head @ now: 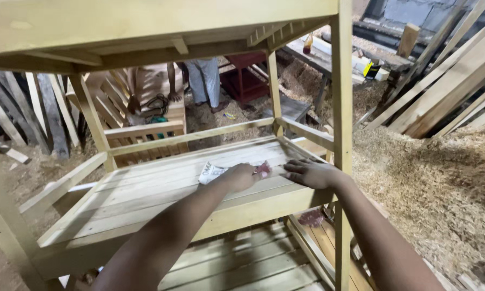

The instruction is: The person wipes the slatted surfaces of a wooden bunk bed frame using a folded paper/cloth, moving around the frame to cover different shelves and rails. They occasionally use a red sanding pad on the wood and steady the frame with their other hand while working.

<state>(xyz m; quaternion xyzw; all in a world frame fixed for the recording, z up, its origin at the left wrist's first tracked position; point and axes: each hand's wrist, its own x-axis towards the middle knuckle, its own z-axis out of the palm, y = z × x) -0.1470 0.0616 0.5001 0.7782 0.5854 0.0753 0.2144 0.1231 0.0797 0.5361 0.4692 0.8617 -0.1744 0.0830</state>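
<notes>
A pale wooden shelf frame [342, 108] with a slatted middle shelf [161, 188] fills the view. My left hand [242, 177] presses a folded sheet of sandpaper [211, 172], white backed with a reddish face, onto the slats near the shelf's right side. My right hand [310, 172] lies flat, fingers spread, on the slats just right of it, beside the front right post. Both forearms reach in from below.
A lower slatted shelf [242, 264] lies beneath. Wood shavings [436, 178] pile up at right, with leaning planks [447, 81] behind. Another person [204, 81] stands past the frame near a red stool [248, 78] and a second wooden frame [145, 134].
</notes>
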